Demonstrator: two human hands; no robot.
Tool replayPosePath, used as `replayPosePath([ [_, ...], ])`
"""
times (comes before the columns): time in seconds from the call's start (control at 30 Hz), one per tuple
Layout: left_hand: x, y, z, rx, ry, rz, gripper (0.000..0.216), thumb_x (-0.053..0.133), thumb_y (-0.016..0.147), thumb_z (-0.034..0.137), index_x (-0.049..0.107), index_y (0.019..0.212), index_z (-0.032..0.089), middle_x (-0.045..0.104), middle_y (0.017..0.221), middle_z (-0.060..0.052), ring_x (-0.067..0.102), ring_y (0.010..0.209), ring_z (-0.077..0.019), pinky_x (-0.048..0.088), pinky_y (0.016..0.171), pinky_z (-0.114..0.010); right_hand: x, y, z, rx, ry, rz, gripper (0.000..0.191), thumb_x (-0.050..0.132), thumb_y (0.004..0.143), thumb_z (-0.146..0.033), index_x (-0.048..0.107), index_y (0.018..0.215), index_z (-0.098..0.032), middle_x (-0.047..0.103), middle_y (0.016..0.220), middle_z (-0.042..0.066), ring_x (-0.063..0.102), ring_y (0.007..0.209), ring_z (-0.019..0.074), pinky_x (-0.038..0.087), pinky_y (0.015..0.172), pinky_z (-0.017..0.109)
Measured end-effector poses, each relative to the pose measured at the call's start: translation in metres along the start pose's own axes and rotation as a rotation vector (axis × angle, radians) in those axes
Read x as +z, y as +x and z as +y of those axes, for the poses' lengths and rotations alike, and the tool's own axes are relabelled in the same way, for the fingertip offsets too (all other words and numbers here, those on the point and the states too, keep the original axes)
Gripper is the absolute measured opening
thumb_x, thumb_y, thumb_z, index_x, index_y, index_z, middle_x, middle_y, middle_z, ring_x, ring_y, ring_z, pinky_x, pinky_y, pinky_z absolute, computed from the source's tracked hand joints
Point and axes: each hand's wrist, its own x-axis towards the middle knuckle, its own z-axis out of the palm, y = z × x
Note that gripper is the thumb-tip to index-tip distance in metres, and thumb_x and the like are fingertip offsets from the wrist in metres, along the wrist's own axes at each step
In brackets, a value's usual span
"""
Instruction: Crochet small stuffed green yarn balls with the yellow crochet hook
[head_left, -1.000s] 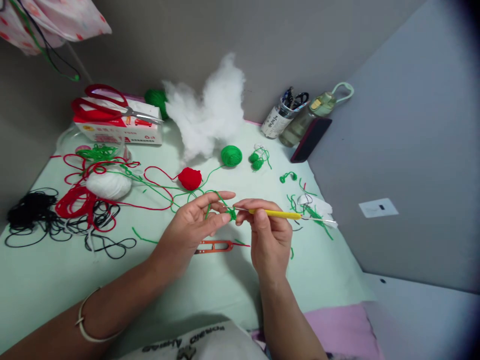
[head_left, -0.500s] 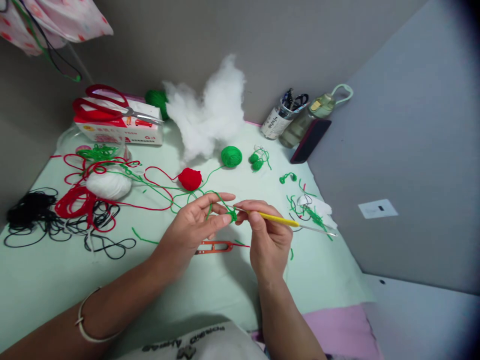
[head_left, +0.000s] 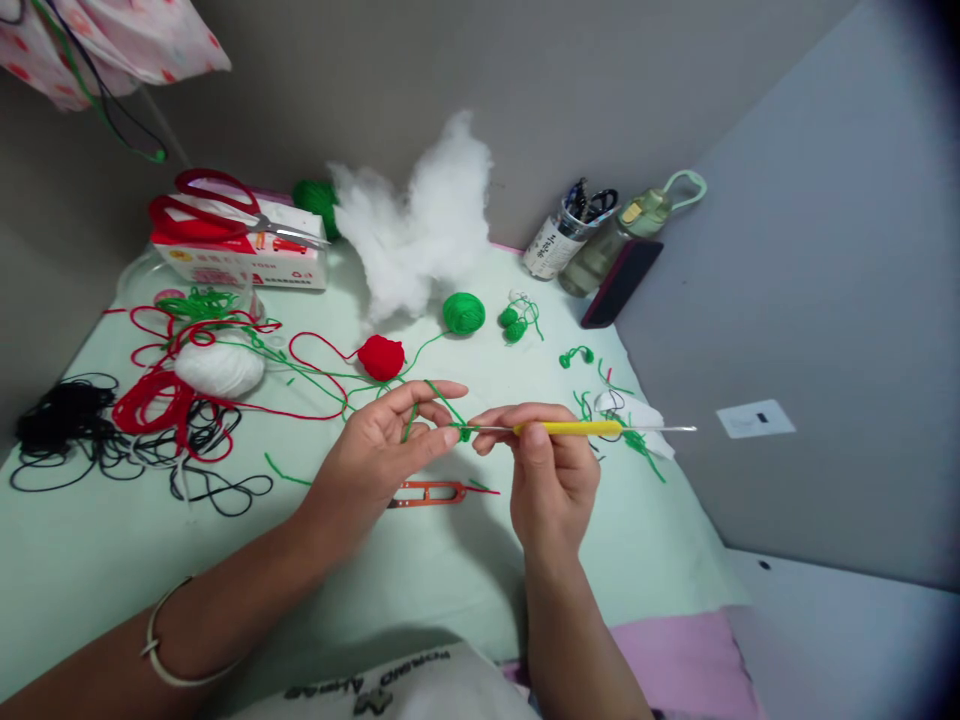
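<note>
Between thumb and fingers, my left hand (head_left: 382,440) pinches a small piece of green crochet work (head_left: 465,433), with green yarn (head_left: 448,402) stretched over the raised forefinger. My right hand (head_left: 551,465) grips a crochet hook (head_left: 577,428) by its yellow handle, pen-fashion. The hook lies nearly level, and its metal tip meets the green work at my left fingertips. From behind my left hand a strand runs back towards the green yarn ball (head_left: 463,314). Orange thread snips (head_left: 431,494) lie on the table below my hands.
A red yarn ball (head_left: 381,357) and white stuffing (head_left: 420,225) lie beyond my hands. Tangled red, black and green yarn surrounds a white ball (head_left: 220,364) at left. Red scissors (head_left: 225,212) rest on a box. A pen cup (head_left: 555,242), bottle (head_left: 600,255) and phone (head_left: 622,282) stand back right.
The crochet hook has swung from a downward slant to nearly level, its rear end rising. My right hand has shifted slightly right and turned; my left hand still holds the work.
</note>
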Motion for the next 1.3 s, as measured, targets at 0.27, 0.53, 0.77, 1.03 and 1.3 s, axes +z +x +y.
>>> replayPosePath([
  [0.27,0.009,-0.005,0.005,0.105,0.153,0.13,0.034,0.076,0.08,0.024,0.071,0.114,0.025,0.056,0.08,0.004,0.029,0.052,-0.006,0.025,0.045,-0.021,0.001,-0.008,0.001,-0.437,-0.412,-0.112,0.027,0.05,0.098,-0.009,0.065,0.114,-0.024,0.075,0.097,0.007,0.073,0.089,0.0213,0.062,0.071,0.039],
  [0.53,0.01,-0.005,0.004,0.115,0.166,0.137,0.034,0.077,0.081,0.025,0.071,0.114,0.025,0.056,0.079,0.004,0.029,0.052,-0.0067,0.026,0.045,-0.021,0.0,-0.006,0.003,-0.386,-0.352,-0.102,0.029,0.049,0.097,-0.006,0.066,0.112,-0.024,0.075,0.097,0.006,0.072,0.087,0.0194,0.062,0.071,0.037],
  [0.77,0.005,0.0,0.0,-0.131,-0.192,-0.09,0.042,0.079,0.083,0.034,0.069,0.122,0.026,0.053,0.074,0.005,0.039,0.056,-0.0068,0.033,0.053,-0.02,0.004,-0.017,0.006,-0.574,-0.782,-0.089,0.04,0.061,0.093,-0.006,0.069,0.124,-0.029,0.072,0.114,0.009,0.069,0.103,0.0226,0.061,0.078,0.036],
  [1.03,0.001,0.005,0.006,-0.11,-0.242,-0.088,0.033,0.08,0.082,0.026,0.075,0.115,0.023,0.048,0.069,0.006,0.029,0.052,-0.0043,0.023,0.046,-0.019,0.003,0.001,0.001,-0.103,-0.023,0.055,0.022,0.053,0.101,-0.018,0.074,0.1,-0.024,0.069,0.084,0.003,0.063,0.068,0.0141,0.054,0.06,0.031],
  [1.3,0.005,0.001,-0.003,-0.055,-0.174,-0.032,0.043,0.083,0.08,0.031,0.073,0.121,0.026,0.056,0.074,0.004,0.044,0.06,-0.007,0.035,0.054,-0.018,0.008,-0.011,0.006,-0.335,-0.418,-0.053,0.034,0.059,0.095,-0.007,0.073,0.118,-0.028,0.074,0.106,0.007,0.07,0.096,0.0197,0.06,0.075,0.035],
])
